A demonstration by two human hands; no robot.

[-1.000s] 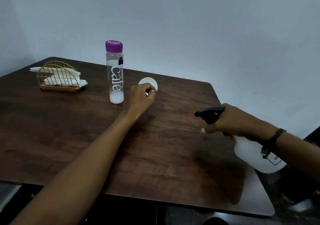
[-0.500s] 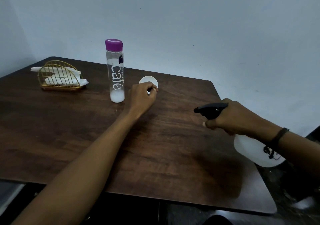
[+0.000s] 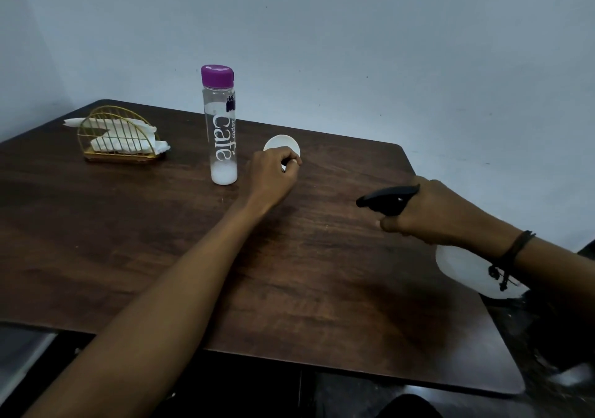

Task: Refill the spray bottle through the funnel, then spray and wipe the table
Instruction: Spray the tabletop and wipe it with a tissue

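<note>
A white spray bottle [image 3: 467, 268] hangs tilted off the table's [image 3: 161, 256] right edge, gripped by the right hand [image 3: 431, 214], black nozzle aimed left. Near the far edge, the left hand [image 3: 273, 173] pinches the white funnel [image 3: 279, 142], well apart from the bottle, beside a purple-capped bottle [image 3: 220, 124].

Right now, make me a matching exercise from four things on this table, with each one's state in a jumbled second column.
1. spray bottle
2. funnel
3. clear bottle
4. napkins

A. stands upright with a purple cap
B. gripped at its black head by the right hand
C. tucked in a gold wire holder
D. under the left hand

Pairs: 1-B, 2-D, 3-A, 4-C
</note>
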